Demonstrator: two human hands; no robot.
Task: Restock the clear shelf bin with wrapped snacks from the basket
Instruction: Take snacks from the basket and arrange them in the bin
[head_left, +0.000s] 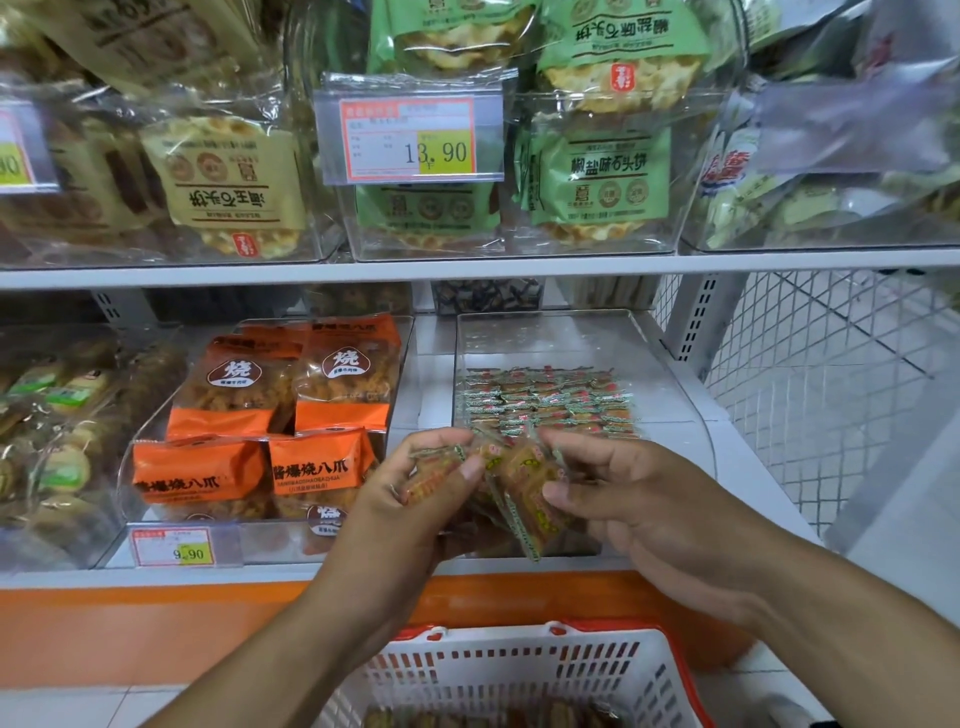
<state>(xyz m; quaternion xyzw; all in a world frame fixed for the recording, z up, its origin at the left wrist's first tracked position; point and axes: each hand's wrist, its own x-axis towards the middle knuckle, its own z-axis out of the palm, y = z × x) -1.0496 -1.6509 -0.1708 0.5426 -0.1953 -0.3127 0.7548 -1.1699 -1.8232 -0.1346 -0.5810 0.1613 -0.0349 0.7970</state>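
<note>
Holding wrapped snacks (524, 488) — price tag (413, 137) reads 13.90

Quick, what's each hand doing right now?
Left hand: closed around some wrapped snacks.
Right hand: fingers curled on the same bunch of wrapped snacks, in front of the clear shelf bin.

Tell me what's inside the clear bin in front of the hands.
The clear bin holds rows of small wrapped snacks across its floor. Its front part is hidden behind the left hand, the right hand and the held snack bundle.
</note>
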